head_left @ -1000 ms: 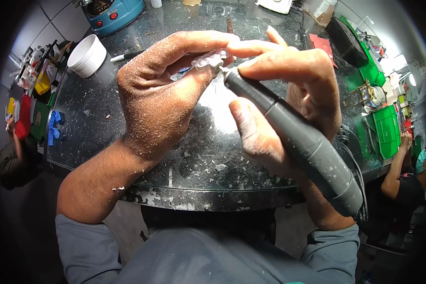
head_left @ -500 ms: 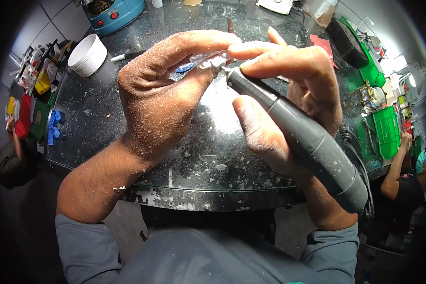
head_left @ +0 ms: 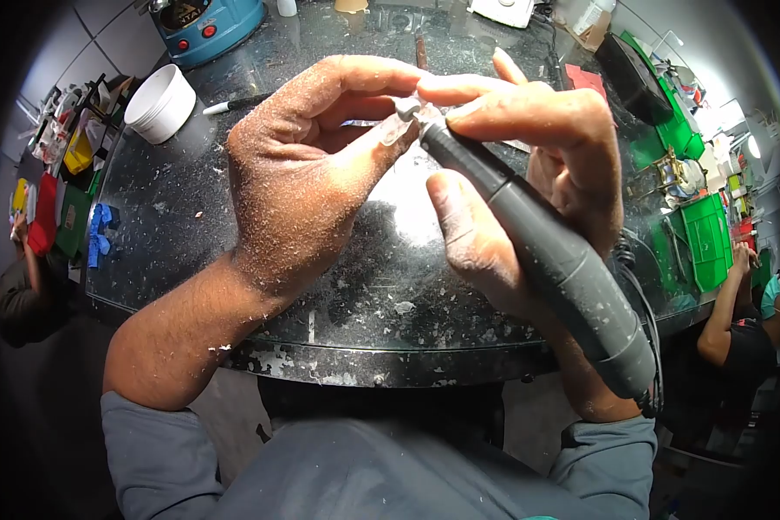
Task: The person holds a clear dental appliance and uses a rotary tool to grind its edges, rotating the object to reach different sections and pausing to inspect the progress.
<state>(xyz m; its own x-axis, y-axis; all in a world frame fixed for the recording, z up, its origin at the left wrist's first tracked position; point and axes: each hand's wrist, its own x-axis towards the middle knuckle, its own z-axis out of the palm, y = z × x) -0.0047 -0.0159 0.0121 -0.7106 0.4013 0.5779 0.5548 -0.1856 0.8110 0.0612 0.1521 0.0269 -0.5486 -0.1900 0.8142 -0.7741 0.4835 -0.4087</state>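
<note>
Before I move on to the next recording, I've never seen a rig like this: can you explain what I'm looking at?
There is no robot here: these are a person's bare hands, seen by one camera worn on the head, looking forward and down. The left hand, dusted with pale specks, pinches a small, partly clear piece. The right hand holds a dark, corded rotary handpiece, its tip close to that piece; fingers hide whether they touch. On the dark, speckled workbench are a white tub, a pen, a crumpled blue strip and a blue machine with red buttons. Another person is at the right edge.
</note>
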